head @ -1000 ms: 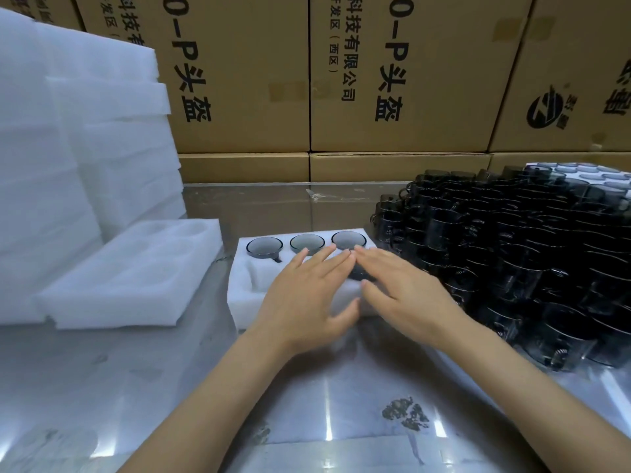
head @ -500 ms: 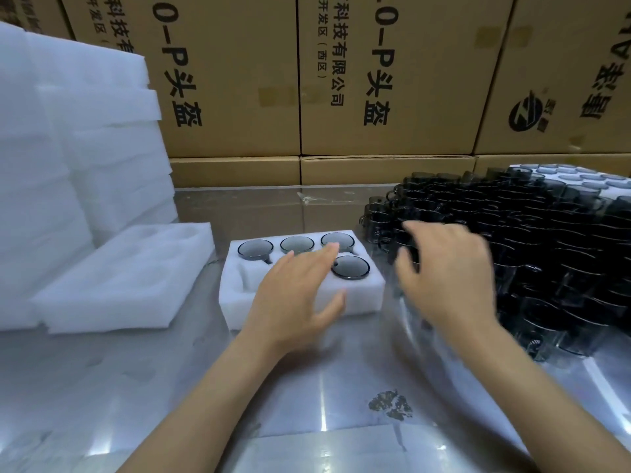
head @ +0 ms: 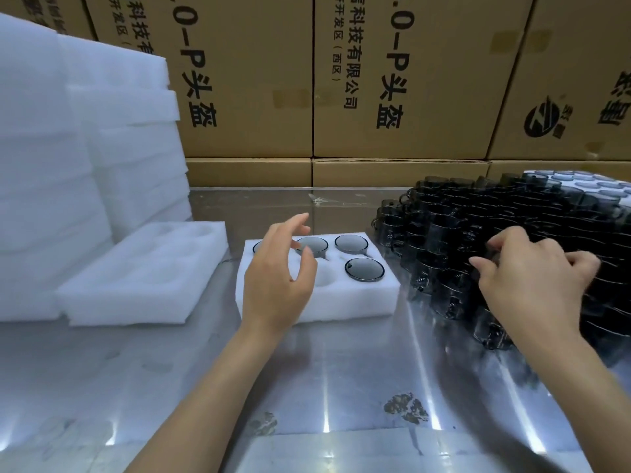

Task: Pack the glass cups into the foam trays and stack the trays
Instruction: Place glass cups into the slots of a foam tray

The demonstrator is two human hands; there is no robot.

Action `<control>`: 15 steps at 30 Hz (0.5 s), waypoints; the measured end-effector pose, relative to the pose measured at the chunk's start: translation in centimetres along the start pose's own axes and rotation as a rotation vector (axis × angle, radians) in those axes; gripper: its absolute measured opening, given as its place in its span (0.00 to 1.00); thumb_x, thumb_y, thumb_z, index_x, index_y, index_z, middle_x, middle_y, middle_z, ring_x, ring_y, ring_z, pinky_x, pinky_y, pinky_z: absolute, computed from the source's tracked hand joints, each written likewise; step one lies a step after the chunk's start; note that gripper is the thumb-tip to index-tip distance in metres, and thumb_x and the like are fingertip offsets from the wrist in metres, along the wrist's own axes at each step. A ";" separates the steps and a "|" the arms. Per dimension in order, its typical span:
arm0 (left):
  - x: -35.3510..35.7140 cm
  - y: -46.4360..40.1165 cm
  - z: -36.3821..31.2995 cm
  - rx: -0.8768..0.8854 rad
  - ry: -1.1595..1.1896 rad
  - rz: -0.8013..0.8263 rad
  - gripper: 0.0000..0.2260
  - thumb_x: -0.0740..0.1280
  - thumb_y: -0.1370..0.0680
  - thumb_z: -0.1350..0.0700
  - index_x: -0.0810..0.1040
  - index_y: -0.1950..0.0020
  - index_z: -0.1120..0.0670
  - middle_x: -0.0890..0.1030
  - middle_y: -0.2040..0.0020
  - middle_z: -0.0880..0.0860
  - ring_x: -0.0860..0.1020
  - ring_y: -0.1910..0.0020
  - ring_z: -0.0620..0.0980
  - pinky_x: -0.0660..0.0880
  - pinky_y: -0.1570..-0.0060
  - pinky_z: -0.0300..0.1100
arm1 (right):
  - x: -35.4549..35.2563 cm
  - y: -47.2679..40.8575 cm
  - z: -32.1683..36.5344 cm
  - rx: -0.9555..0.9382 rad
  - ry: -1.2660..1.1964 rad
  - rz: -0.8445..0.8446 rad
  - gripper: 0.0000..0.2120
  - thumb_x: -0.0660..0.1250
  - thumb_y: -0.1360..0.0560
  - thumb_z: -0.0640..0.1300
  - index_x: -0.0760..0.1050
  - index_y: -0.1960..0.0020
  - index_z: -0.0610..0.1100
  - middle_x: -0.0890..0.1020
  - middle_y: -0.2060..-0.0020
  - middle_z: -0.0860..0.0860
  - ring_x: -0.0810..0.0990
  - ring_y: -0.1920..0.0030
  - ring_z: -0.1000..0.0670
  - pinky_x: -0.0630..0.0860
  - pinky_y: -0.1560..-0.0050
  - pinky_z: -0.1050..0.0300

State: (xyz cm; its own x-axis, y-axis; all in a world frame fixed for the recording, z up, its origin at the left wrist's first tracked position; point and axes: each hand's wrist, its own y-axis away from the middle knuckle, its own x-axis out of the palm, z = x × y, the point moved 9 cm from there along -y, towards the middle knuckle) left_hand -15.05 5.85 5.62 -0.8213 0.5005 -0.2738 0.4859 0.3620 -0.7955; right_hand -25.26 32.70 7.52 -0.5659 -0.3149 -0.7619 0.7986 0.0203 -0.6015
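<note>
Fingers (head: pixel 300 223) of the left hand (head: pixel 273 285) are spread and loosely bent, gripping nothing, hovering over the near-left part of the foam tray (head: pixel 341 302) at centre frame. Fingers (head: pixel 505 238) of the right hand (head: pixel 532 278) are curled down onto the mass of dark glass cups (head: pixel 478 227) at 3 o'clock; whether they actually pinch a cup I cannot tell, as the knuckles hide the tips. Surroundings, left to right: tall stack of white foam sheets (head: pixel 51 165) at 9 o'clock, with an empty moulded foam tray (head: pixel 143 278) lying in front of it, just beside the working tray; reflective metal table (head: pixel 341 387) under everything, two dark smudges on it toward 6 o'clock; wall of printed cardboard boxes (head: pixel 249 80) from 11 to 1 o'clock; another filled tray (head: pixel 580 180) behind the cup pile at 2 o'clock. The left hand blocks the far-left pocket of the working tray, so only an edge of the cup there shows. Versus half a second ago: left hand has lifted off the tray and opened wider; right hand has moved further right into the pile and its fingers have curled; tray contents unchanged. Working tray is white foam, with smoky-grey cups seated in it: far row middle (head: pixel 312 245), far row right (head: pixel 351 243), near row right (head: pixel 364 269). The near middle pocket (head: pixel 324 279) is empty. Loose cups are dark translucent, handled and packed touching one another.
</note>
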 end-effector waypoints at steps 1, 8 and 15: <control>-0.2 -0.1 -0.1 0.006 0.004 -0.014 0.18 0.61 0.26 0.61 0.74 0.36 0.54 0.76 0.49 0.44 0.77 0.53 0.45 0.75 0.56 0.44 | -0.8 0.2 0.6 -0.028 -0.042 -0.043 0.08 0.68 0.25 0.46 0.74 0.49 0.43 0.73 0.68 0.53 0.74 0.52 0.43 0.53 0.47 0.51; -1.3 -0.3 0.0 0.027 0.046 -0.108 0.17 0.59 0.25 0.64 0.74 0.39 0.51 0.75 0.51 0.39 0.75 0.54 0.42 0.72 0.58 0.37 | -3.0 2.2 8.9 -0.510 -0.584 -0.070 0.08 0.69 0.28 0.35 0.78 0.50 0.41 0.77 0.52 0.51 0.72 0.40 0.48 0.64 0.38 0.56; -1.1 -0.5 1.0 0.004 0.082 -0.092 0.21 0.57 0.27 0.68 0.74 0.39 0.52 0.75 0.50 0.42 0.75 0.51 0.44 0.75 0.54 0.43 | 3.4 3.1 15.8 -0.648 -0.611 0.333 0.07 0.63 0.23 0.37 0.73 0.46 0.44 0.76 0.45 0.53 0.67 0.36 0.54 0.72 0.46 0.48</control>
State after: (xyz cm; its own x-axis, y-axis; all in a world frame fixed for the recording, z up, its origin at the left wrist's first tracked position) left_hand -14.66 4.28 5.80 -0.8351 0.5278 -0.1551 0.4084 0.4058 -0.8176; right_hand -21.46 16.70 6.86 0.0217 -0.6365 -0.7710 0.5267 0.6627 -0.5323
